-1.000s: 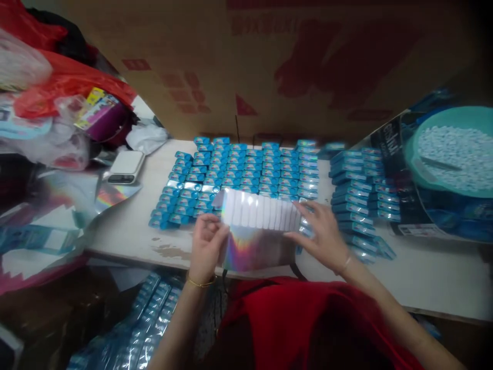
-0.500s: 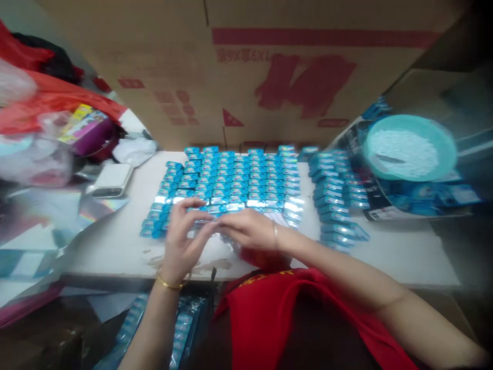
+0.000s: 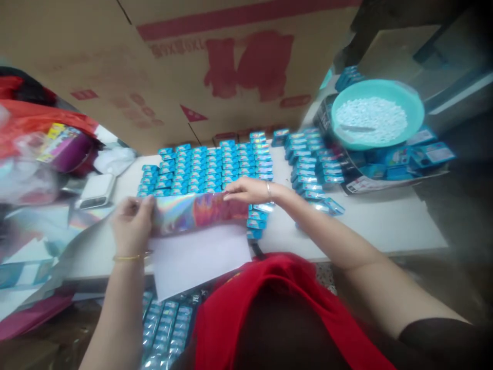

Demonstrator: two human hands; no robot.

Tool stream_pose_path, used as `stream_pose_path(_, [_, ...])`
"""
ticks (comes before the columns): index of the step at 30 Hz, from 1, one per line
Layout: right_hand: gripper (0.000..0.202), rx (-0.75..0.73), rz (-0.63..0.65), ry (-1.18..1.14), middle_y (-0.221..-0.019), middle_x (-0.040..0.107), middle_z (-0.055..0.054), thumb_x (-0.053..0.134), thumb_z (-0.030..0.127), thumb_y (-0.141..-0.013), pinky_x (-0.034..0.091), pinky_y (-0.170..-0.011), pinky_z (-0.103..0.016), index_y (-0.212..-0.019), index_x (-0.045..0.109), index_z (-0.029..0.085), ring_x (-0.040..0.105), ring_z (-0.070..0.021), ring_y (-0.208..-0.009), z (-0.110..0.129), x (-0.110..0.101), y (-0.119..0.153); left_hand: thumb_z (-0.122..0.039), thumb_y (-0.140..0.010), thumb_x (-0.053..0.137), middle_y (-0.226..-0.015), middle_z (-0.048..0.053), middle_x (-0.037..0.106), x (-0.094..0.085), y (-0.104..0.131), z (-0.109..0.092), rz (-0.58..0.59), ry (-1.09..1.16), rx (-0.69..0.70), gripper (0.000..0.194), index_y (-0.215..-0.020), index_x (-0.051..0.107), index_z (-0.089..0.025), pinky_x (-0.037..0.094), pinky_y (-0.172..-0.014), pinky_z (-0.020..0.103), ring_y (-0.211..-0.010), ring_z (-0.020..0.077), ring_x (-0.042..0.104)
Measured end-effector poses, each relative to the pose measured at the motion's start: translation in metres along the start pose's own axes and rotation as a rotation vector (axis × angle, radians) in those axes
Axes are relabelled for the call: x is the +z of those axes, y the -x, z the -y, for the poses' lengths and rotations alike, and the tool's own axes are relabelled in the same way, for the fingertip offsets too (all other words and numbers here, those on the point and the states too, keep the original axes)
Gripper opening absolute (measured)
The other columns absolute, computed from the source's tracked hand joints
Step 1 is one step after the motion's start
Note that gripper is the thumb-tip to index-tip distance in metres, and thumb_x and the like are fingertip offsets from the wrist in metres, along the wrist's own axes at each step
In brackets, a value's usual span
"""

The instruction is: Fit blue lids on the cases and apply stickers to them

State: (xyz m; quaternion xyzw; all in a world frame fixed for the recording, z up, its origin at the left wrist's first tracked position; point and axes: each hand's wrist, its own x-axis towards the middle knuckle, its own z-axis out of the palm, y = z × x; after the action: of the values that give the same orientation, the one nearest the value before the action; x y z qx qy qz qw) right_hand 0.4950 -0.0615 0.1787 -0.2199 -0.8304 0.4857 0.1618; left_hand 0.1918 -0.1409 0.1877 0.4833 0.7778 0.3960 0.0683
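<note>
A shiny rainbow-coloured sheet with a white back (image 3: 200, 252) stretches between my two hands, its top part folded over into a glossy strip. My left hand (image 3: 133, 216) is closed on the strip's left end. At the upper right end, my right hand (image 3: 246, 190) pinches the edge between thumb and fingers. Behind and partly under the sheet, rows of small blue boxes (image 3: 196, 167) stand on the white table (image 3: 285, 226). The lower edge of the sheet hangs past the table's front edge.
On the right, more blue boxes (image 3: 306, 169) stand in columns. A turquoise bowl (image 3: 416, 113) of small white pieces rests on a carton. A large cardboard box (image 3: 162, 67) walls off the back. At left lie a white device (image 3: 98, 190) and plastic bags (image 3: 23, 180). Packed blue boxes (image 3: 165, 329) sit below the table.
My hands were together over the front boxes; now they are apart, left hand to the left, with the shiny sheet spread between them. The camera view has shifted and tilted.
</note>
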Motion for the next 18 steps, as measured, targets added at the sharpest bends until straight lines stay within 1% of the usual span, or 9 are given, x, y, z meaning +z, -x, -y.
stream_pose_path(2, [0.026, 0.045, -0.08, 0.016, -0.061, 0.047, 0.004, 0.051, 0.03, -0.088, 0.03, -0.061, -0.023, -0.065, 0.053, 0.017, 0.041, -0.0103, -0.061, -0.015, 0.012, 0.004, -0.04, -0.07, 0.064, -0.052, -0.003, 0.05, 0.009, 0.006, 0.015, 0.086, -0.078, -0.074, 0.029, -0.058, 0.05, -0.018, 0.046, -0.06, 0.026, -0.055, 0.0116, 0.048])
stream_pose_path(4, [0.024, 0.12, -0.165, 0.029, -0.061, 0.048, 0.004, 0.055, 0.029, -0.085, 0.029, -0.06, -0.024, -0.064, 0.052, 0.017, 0.042, -0.0108, -0.061, -0.029, 0.026, 0.004, -0.039, -0.071, 0.062, -0.066, 0.002, 0.06, 0.02, 0.016, 0.021, 0.08, -0.203, -0.045, 0.023, -0.066, 0.055, -0.018, 0.049, -0.074, 0.035, -0.067, 0.018, 0.056])
stream_pose_path(5, [0.025, 0.153, -0.186, 0.023, -0.06, 0.047, 0.004, 0.057, 0.03, -0.084, 0.028, -0.059, -0.024, -0.063, 0.052, 0.017, 0.041, -0.0108, -0.06, -0.036, 0.032, 0.002, -0.039, -0.072, 0.061, -0.079, 0.007, 0.064, 0.026, 0.022, 0.021, 0.067, -0.261, 0.02, 0.023, -0.076, 0.059, -0.017, 0.048, -0.084, 0.041, -0.08, 0.0227, 0.059])
stream_pose_path(7, [0.027, 0.174, -0.169, -0.021, -0.058, 0.046, 0.004, 0.059, 0.031, -0.083, 0.027, -0.058, -0.024, -0.061, 0.051, 0.017, 0.041, -0.0107, -0.06, -0.049, 0.044, -0.004, -0.043, -0.074, 0.061, -0.107, 0.014, 0.064, 0.041, 0.033, 0.018, 0.123, -0.319, 0.21, 0.038, -0.101, 0.06, -0.016, 0.035, -0.101, 0.05, -0.107, 0.0306, 0.056])
stream_pose_path(9, [0.027, 0.157, -0.127, -0.076, -0.058, 0.047, 0.004, 0.059, 0.032, -0.083, 0.028, -0.059, -0.023, -0.061, 0.052, 0.017, 0.042, -0.0107, -0.06, -0.06, 0.053, -0.015, -0.046, -0.076, 0.06, -0.115, 0.014, 0.063, 0.058, 0.036, 0.014, 0.333, -0.312, 0.398, 0.045, -0.111, 0.059, -0.019, 0.023, -0.109, 0.053, -0.119, 0.0316, 0.051])
stream_pose_path(11, [0.023, 0.159, -0.126, -0.128, -0.06, 0.049, 0.004, 0.059, 0.032, -0.082, 0.029, -0.059, -0.023, -0.065, 0.055, 0.017, 0.044, -0.0109, -0.061, -0.071, 0.059, -0.028, -0.047, -0.082, 0.053, -0.102, 0.01, 0.067, 0.072, 0.026, 0.015, 0.636, -0.261, 0.499, 0.032, -0.099, 0.063, -0.022, 0.029, -0.107, 0.048, -0.107, 0.0272, 0.058])
stream_pose_path(13, [0.021, 0.184, -0.166, -0.205, -0.06, 0.049, 0.005, 0.058, 0.034, -0.081, 0.03, -0.059, -0.023, -0.069, 0.058, 0.017, 0.043, -0.0108, -0.06, -0.084, 0.065, -0.043, -0.045, -0.087, 0.043, -0.085, 0.007, 0.067, 0.082, 0.003, 0.022, 0.861, -0.211, 0.503, 0.03, -0.081, 0.063, -0.022, 0.043, -0.091, 0.039, -0.085, 0.022, 0.062])
stream_pose_path(15, [0.024, 0.233, -0.252, -0.316, -0.058, 0.047, 0.006, 0.058, 0.039, -0.079, 0.029, -0.057, -0.023, -0.071, 0.058, 0.017, 0.041, -0.0104, -0.058, -0.098, 0.073, -0.062, -0.045, -0.087, 0.039, -0.075, 0.006, 0.064, 0.091, -0.028, 0.033, 0.992, -0.197, 0.472, 0.035, -0.071, 0.06, -0.023, 0.046, -0.073, 0.031, -0.072, 0.0196, 0.059])
stream_pose_path(18, [0.033, 0.394, -0.519, -0.443, -0.053, 0.039, 0.007, 0.061, 0.049, -0.075, 0.027, -0.052, -0.023, -0.064, 0.051, 0.019, 0.034, -0.0095, -0.053, -0.122, 0.089, -0.093, -0.044, -0.086, 0.04, -0.07, 0.005, 0.062, 0.11, -0.072, 0.054, 1.092, -0.248, 0.445, 0.033, -0.069, 0.059, -0.023, 0.042, -0.065, 0.028, -0.068, 0.0191, 0.057])
